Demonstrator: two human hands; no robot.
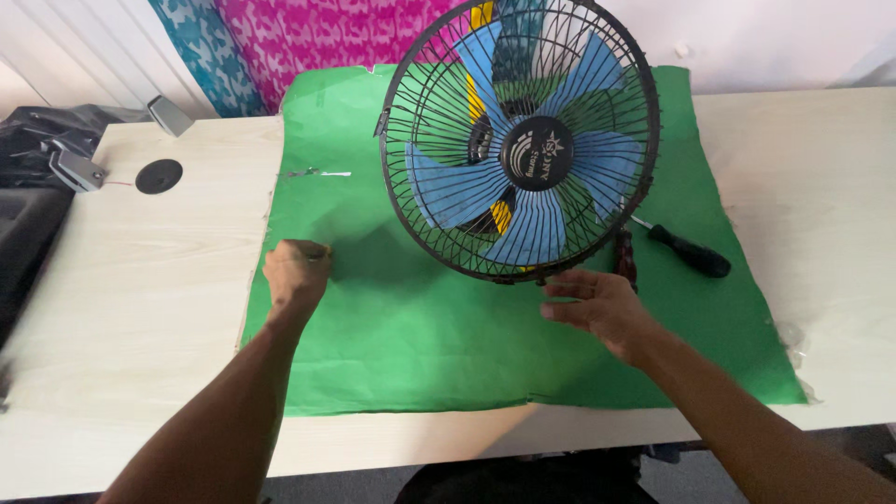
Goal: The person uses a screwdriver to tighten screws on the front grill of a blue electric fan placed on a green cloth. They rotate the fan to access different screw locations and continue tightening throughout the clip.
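Note:
A small table fan [519,140] with a black wire cage and blue blades stands upright on a green paper sheet [411,327]. My right hand [602,306] reaches under the cage's lower edge with fingers spread, holding nothing, just touching or almost touching the fan's bottom. My left hand [296,273] rests on the left part of the sheet, curled into a fist; a tiny object may be pinched in it, but I cannot make it out. A black-handled screwdriver [686,250] lies on the sheet right of the fan.
The sheet covers a pale wooden table [140,280]. A small metal part [313,173] lies on the sheet's far left. A round black cable hole [159,175] and metal clamps [77,170] sit at the table's left; patterned cloth hangs behind.

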